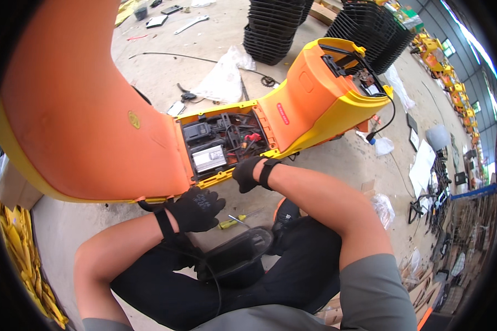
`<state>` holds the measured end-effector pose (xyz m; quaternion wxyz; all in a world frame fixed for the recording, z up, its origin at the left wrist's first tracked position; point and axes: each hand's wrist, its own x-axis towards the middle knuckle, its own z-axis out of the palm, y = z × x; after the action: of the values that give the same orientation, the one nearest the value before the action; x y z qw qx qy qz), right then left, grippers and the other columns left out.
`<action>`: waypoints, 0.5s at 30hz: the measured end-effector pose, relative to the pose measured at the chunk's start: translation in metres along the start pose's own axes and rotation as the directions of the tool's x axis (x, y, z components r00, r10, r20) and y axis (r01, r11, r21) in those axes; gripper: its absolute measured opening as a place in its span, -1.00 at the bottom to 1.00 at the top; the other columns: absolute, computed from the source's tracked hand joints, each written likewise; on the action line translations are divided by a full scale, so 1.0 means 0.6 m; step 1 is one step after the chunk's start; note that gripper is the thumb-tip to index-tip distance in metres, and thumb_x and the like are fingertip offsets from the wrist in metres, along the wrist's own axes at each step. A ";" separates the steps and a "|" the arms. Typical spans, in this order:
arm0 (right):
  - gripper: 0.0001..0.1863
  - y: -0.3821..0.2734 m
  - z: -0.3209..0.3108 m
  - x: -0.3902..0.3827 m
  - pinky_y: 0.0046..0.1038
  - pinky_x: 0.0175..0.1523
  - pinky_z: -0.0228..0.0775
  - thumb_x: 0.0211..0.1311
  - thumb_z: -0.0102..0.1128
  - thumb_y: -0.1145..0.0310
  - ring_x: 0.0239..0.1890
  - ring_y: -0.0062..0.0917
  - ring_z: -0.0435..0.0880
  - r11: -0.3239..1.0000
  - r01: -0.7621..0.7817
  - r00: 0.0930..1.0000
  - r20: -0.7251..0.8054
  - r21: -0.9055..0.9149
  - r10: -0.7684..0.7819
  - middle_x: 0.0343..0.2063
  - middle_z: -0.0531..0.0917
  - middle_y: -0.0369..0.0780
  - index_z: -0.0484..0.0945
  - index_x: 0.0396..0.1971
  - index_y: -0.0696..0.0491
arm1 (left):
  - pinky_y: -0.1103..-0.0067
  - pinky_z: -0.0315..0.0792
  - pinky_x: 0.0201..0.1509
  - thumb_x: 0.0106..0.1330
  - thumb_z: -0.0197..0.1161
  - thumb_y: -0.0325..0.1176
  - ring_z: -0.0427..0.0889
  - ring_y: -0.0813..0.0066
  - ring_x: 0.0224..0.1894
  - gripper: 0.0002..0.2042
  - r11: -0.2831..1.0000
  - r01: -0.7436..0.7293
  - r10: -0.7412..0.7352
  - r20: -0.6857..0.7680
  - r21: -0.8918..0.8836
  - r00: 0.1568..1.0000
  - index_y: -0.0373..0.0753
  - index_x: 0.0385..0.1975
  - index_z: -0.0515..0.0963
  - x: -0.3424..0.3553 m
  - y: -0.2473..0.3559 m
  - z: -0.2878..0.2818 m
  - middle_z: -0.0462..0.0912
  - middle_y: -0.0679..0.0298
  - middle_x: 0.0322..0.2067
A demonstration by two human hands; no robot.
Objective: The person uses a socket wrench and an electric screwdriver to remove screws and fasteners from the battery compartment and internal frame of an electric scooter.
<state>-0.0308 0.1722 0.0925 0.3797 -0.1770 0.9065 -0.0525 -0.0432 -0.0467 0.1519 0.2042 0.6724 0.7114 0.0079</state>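
An orange and yellow scooter body [149, 160] stands across my front. Its open floor compartment [174, 129] holds a silver finned box [209, 158], a black module [196, 131] and tangled wires with a red connector [252, 137]. My left hand [196, 211], in a black glove, is closed just below the compartment's near left corner. At the near yellow edge, right of the silver box, my gloved right hand [247, 174] is closed too, its fingertips turned away from view. Whatever either hand holds is hidden. A yellow-handled screwdriver [231, 223] lies below them on the floor.
A black plastic shell [240, 248] lies between my legs. Black stacked crates [273, 30] stand behind the scooter. Plastic bags [221, 77], a cable [182, 54] and a wrench [191, 24] are scattered on the floor. Yellow panels [22, 248] pile up at the left.
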 end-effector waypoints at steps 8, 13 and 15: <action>-0.58 -0.016 -0.035 -0.020 -0.24 -0.04 0.48 -0.06 0.17 0.14 -0.15 -0.24 0.66 0.998 0.019 1.000 -0.010 -0.062 -0.020 -0.23 0.67 -0.06 0.66 -0.25 0.10 | 0.29 0.46 -0.24 0.10 0.23 -0.18 0.58 0.16 -0.25 -0.63 1.000 -0.020 0.020 -0.011 -0.002 1.000 -0.24 -0.16 0.44 -0.013 -0.003 0.003 0.52 0.13 -0.32; -0.85 0.186 -0.024 -0.017 -0.23 -0.15 0.47 0.04 0.10 0.36 -0.28 -0.12 0.63 0.994 -0.093 0.825 -0.554 0.062 0.111 -0.40 0.64 -0.01 0.60 -0.44 0.07 | 0.29 0.47 -0.20 0.11 0.23 -0.19 0.58 0.13 -0.22 -0.63 1.000 -0.011 0.010 0.027 0.015 1.000 -0.25 -0.14 0.43 0.008 0.005 -0.010 0.52 0.10 -0.29; -0.86 0.195 -0.042 -0.058 -0.21 -0.16 0.47 0.03 0.09 0.40 -0.28 -0.11 0.63 0.908 -0.299 0.643 -0.640 0.295 0.420 -0.40 0.64 -0.01 0.59 -0.44 0.09 | 0.29 0.47 -0.20 0.12 0.22 -0.18 0.58 0.13 -0.22 -0.63 1.000 0.018 -0.019 0.060 0.016 0.998 -0.25 -0.13 0.43 -0.004 0.001 -0.005 0.52 0.10 -0.29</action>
<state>-0.0588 0.2928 0.1070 0.0301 0.0711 0.9907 -0.1117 -0.0438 -0.0484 0.1558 0.2204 0.6673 0.7112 -0.0194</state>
